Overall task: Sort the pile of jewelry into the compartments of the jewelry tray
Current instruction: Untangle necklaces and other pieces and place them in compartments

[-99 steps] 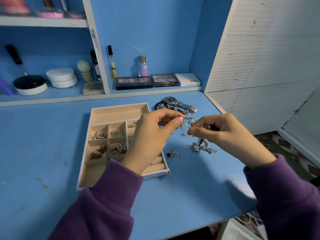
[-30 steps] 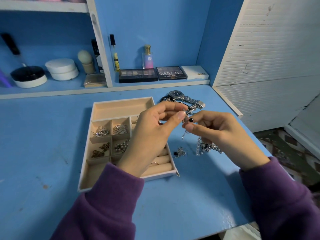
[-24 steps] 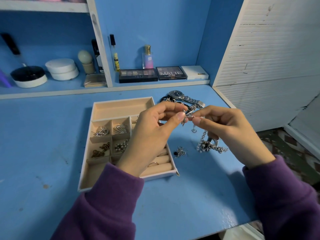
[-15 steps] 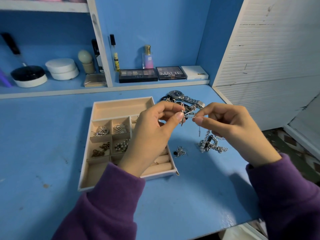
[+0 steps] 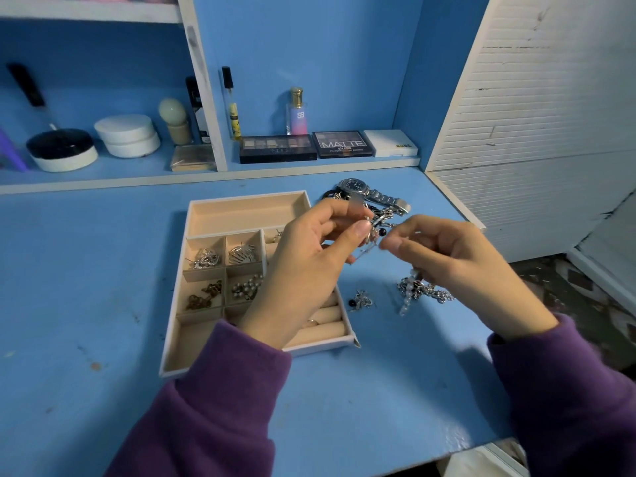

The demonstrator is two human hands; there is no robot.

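Earrings (image 5: 205,259) in jewelry tray (image 5: 247,215) compartments

One beige compartmented jewelry tray (image 5: 247,206), one silver metal wristwatch (image 5: 356,185), two hands, left (image 5: 309,263) and right (image 5: 457,266), one small black-beaded silver piece (image 5: 374,234), two black eyeshadow palettes (image 5: 278,148), one pink glass perfume bottle (image 5: 297,115), two round cosmetic jars (image 5: 127,134)

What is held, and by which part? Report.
The left hand and right hand both pinch one small silver piece with a black bead, at opposite ends, between thumb and forefinger.
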